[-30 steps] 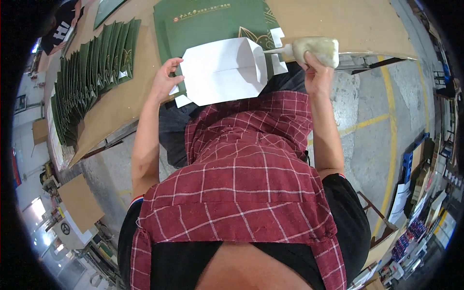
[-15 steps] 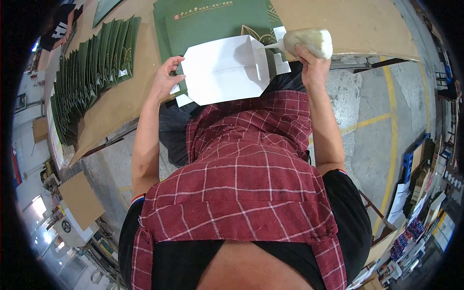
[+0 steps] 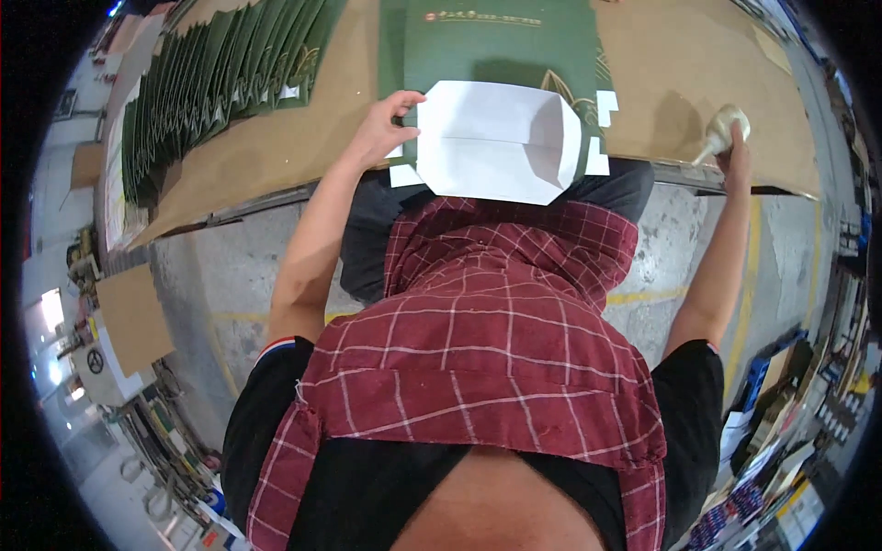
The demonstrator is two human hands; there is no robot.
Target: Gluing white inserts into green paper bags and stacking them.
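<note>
At the table's front edge lies a green paper bag [image 3: 501, 46] with gold print, its unfolded white bottom [image 3: 491, 156] opened into a shallow hexagonal pan facing me. My left hand [image 3: 378, 131] is curled at the left edge of that white bottom, with fingertips and thumb gripping the rim. Away to the right, over the table edge, my right hand [image 3: 735, 161] is wrapped round a whitish squeeze bottle [image 3: 729, 121]. The bottle tilts with its narrow nozzle pointing down and left, apart from the bag. White paper tabs [image 3: 606, 108] stick out at the bag's sides.
A fanned row of folded green bags [image 3: 220, 83] stands on the brown-covered table [image 3: 661, 55] at the left. Below the table edge is a grey floor [image 3: 661, 243] with yellow lines. Cardboard [image 3: 135, 317] and clutter lie farther left, with more stacked goods at right.
My right hand has carried the squeeze bottle away from the white bottom, out to the right, and tipped its nozzle downward. My left hand remains at the bag's left edge. The view has shifted.
</note>
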